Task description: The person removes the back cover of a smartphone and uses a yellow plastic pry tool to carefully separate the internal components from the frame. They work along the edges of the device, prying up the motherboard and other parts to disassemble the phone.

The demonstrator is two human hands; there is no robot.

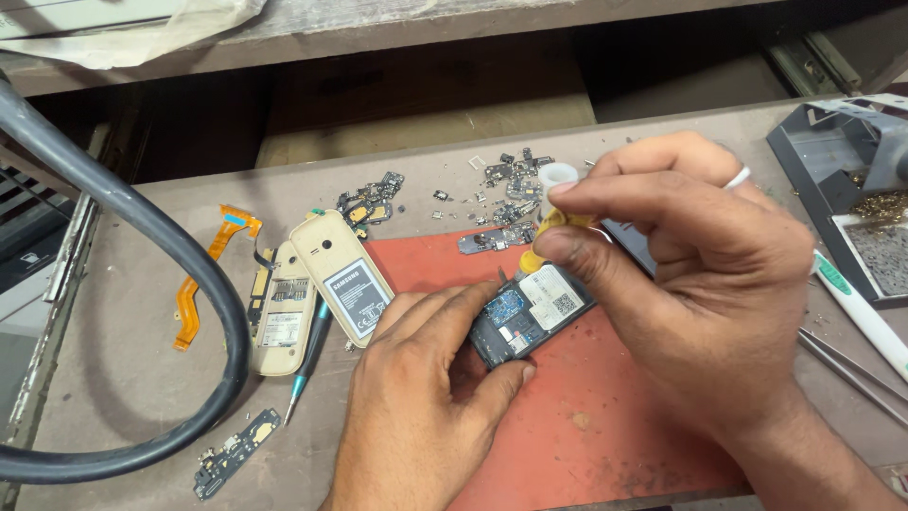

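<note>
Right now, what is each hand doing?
Left hand: gripping the open phone on the red mat.
Right hand: pinching a small yellow bottle.

The right hand (690, 265) hides most of the yellow bottle (553, 213).
</note>
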